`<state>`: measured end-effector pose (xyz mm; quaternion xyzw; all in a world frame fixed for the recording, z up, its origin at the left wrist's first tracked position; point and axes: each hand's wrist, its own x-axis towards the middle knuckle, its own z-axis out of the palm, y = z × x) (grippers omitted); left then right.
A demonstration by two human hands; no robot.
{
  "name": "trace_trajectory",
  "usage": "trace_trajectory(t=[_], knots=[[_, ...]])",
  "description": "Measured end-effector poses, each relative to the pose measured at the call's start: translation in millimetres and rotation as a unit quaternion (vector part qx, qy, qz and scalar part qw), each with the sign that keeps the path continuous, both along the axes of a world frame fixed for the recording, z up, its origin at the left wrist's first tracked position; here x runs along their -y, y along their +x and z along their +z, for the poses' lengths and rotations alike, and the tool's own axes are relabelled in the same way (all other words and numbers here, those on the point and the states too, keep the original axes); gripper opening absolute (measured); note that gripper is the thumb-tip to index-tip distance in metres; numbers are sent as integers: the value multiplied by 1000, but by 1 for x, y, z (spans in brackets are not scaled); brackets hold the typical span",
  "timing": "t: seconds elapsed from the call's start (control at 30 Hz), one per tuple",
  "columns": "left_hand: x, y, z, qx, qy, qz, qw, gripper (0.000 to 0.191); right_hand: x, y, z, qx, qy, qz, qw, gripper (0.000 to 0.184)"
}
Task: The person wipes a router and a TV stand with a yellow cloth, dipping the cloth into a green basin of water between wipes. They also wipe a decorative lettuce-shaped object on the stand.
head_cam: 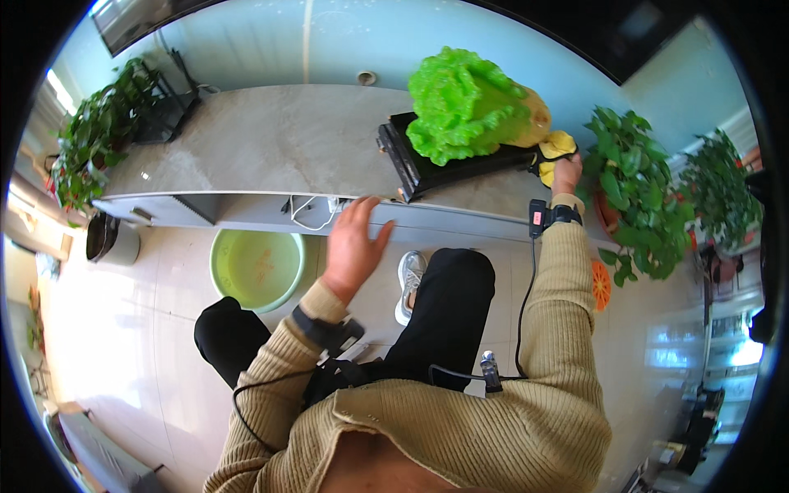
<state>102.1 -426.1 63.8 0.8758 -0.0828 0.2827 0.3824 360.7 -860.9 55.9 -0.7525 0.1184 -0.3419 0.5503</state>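
My right hand (pixel 567 174) grips a yellow and black cloth (pixel 555 152) beside the right end of a black stand (pixel 453 175). On that stand lies a large green cabbage-shaped ornament (pixel 468 108) with a pale yellow base towards the cloth. My left hand (pixel 353 246) is raised near the front edge of a grey stone-patterned cabinet top (pixel 277 135), its fingers apart and nothing in it. Below and to its left, a light green plastic basin (pixel 301 268) with water stands on the tiled floor.
Potted leafy plants (pixel 638 185) stand at the right, with another plant (pixel 98 129) and a black router (pixel 166 117) at the left end. A white cable (pixel 305 215) lies in the cabinet's recess. A bin (pixel 123 243) stands on the floor. A dark screen edge (pixel 592 37) juts above.
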Motion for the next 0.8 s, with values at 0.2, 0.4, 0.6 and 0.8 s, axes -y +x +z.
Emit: trace_trajectory(t=[0.2,0.4,0.6,0.8], knots=[[58,79,14,-22,79,27,996,62,13,28,-18,-114,132,191,966,40],[51,104,-9,-24,89,20,996,61,16,14,-14,-154,151,201,956,40],[2,115,-8,-50,83,10,995,57,-25,-12,-9,-138,120,233,955,34],[-73,127,-2,-57,129,67,988,51,-108,-28,-16,-104,78,226,965,29]])
